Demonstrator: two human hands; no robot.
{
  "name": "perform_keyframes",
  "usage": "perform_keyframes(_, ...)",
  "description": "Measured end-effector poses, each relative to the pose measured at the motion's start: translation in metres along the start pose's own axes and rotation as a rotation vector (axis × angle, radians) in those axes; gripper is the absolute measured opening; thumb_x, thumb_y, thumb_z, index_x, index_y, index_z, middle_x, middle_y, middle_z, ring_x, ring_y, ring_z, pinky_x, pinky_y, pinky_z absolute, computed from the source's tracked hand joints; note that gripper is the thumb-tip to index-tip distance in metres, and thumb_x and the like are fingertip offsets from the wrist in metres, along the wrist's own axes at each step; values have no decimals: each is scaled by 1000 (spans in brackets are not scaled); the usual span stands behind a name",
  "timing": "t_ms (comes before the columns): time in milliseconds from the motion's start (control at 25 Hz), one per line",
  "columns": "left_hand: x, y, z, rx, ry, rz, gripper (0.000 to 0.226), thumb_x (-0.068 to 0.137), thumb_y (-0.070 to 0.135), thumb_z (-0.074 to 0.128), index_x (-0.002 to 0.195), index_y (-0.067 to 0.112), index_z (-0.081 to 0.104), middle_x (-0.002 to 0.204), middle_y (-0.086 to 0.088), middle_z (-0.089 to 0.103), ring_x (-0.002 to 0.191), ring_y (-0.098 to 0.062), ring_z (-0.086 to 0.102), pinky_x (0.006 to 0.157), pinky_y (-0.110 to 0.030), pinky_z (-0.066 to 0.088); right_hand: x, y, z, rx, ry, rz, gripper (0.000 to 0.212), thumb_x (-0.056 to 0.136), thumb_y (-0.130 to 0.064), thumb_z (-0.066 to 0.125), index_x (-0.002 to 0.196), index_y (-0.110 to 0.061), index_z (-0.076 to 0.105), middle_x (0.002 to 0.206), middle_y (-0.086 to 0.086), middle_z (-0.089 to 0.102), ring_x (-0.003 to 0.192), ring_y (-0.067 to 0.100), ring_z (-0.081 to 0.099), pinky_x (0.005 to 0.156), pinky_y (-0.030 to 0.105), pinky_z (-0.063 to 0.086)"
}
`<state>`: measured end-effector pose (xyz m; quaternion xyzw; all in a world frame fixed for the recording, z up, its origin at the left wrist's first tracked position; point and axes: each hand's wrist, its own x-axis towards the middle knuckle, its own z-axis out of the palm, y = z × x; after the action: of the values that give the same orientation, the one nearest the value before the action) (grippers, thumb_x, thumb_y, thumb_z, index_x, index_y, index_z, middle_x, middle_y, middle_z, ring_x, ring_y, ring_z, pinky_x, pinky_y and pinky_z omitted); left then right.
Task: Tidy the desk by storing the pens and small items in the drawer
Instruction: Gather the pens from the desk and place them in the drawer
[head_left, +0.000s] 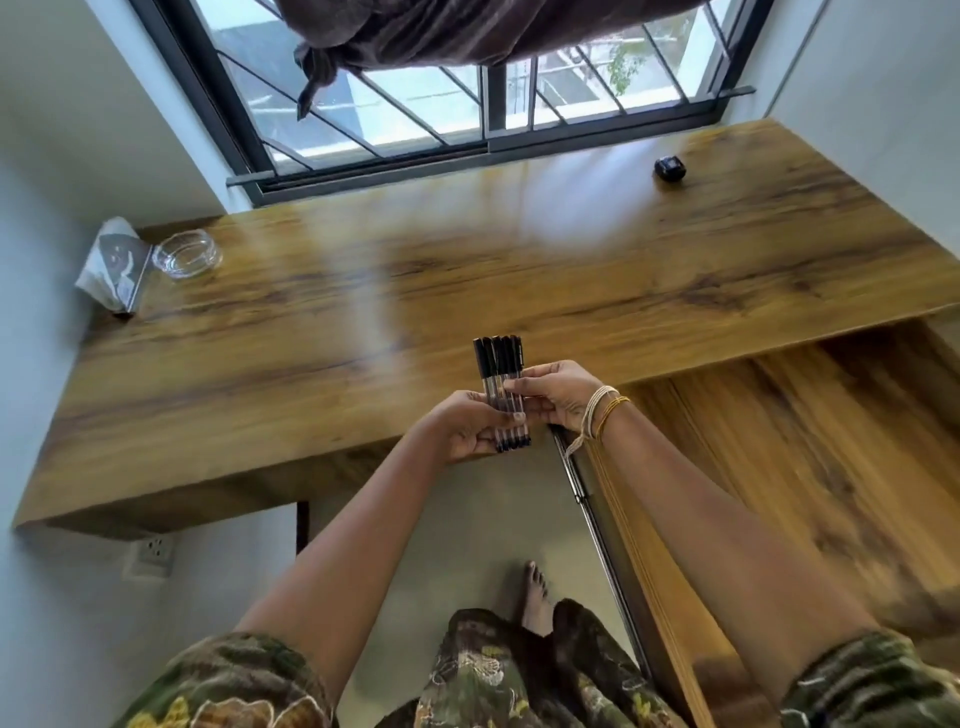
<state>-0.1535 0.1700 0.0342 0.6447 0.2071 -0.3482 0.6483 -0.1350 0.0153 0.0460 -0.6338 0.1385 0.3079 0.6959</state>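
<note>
The pens are gathered and not yet stored: a bundle of clear-barrelled pens with black caps sits in both hands just off the front edge of the glossy wood-grain tabletop, caps pointing toward the window. The left hand cradles the lower ends, fingers curled under and thumb across the barrels. The right hand, with pale and orange threads round its wrist, pinches the bundle from the side between thumb and fingertips, as if squaring the pens up. Both forearms reach forward, roughly level, meeting at the bundle.

The wooden drawer appears to stand pulled out below the tabletop's right front corner, so the next move, I'd judge, is to carry the bundle rightward and down into it without letting the pens fan loose.

A small black rounded case still lies near the far right corner.
</note>
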Motion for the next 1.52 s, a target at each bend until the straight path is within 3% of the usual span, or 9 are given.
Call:
perform_keyframes(160,-21,-25,38,18,-33,-22,17,79,-6,70,92,4,68,92,-13,71,85,-23,68,97,-42,51,-40,29,-23,-16,58,-8,25,80,-7,74,102,4,69,99,22,72,86,28,69,81,39,58)
perform_keyframes(400,-28,-31,123,60,-73,-5,15,81,-5,70,92,5,67,79,-9,73,69,-16,71,66,-30,59,-81,41,-94,-27,99,4,33,81,-14,74,109,3,68,105,22,71,91,28,68,90,46,55)
perform_keyframes(560,-23,-35,185,30,-22,-38,21,82,-4,70,100,4,64,87,-11,71,80,-20,70,77,-35,59,-95,51,-147,-18,60,43,40,78,-15,77,112,4,67,105,22,71,95,30,69,89,46,55)
perform_keyframes(720,-15,-58,237,-56,-36,-150,16,84,-3,68,96,5,62,91,-12,71,85,-23,70,80,-36,58,-100,74,-188,56,3,206,40,76,-14,77,111,4,67,108,20,71,102,34,67,92,52,53)
perform_keyframes(1000,2,-103,262,-150,54,-349,13,87,-1,64,99,3,61,97,-13,68,90,-23,67,92,-38,53,-90,116,-197,-20,-13,459,17,83,-19,71,95,-7,72,100,16,71,101,34,64,96,51,48)
perform_keyframes(1160,14,-117,264,-157,156,-387,29,86,1,66,115,1,59,107,-14,66,103,-26,64,92,-39,52,-58,146,-202,-85,89,445,48,69,-15,83,111,0,67,111,17,69,109,38,62,96,56,47)
perform_keyframes(1320,23,-125,265,-125,344,-299,34,88,5,66,109,2,41,105,-16,63,101,-31,65,78,-38,55,29,216,-231,-210,101,464,96,29,-26,96,116,-2,62,112,20,67,101,43,64,81,63,53)
perform_keyframes(1440,31,-132,265,-80,460,-232,37,88,6,65,116,5,39,111,-16,58,91,-28,65,66,-35,58,23,208,-216,-272,103,478,81,50,-25,91,119,-1,58,114,21,66,100,42,64,85,59,53)
perform_keyframes(1520,37,-138,266,-49,486,-230,42,88,6,63,125,8,44,113,-13,59,91,-26,65,71,-39,59,-19,168,-193,-375,138,456,67,64,-25,86,118,0,56,114,18,65,104,37,64,90,50,54)
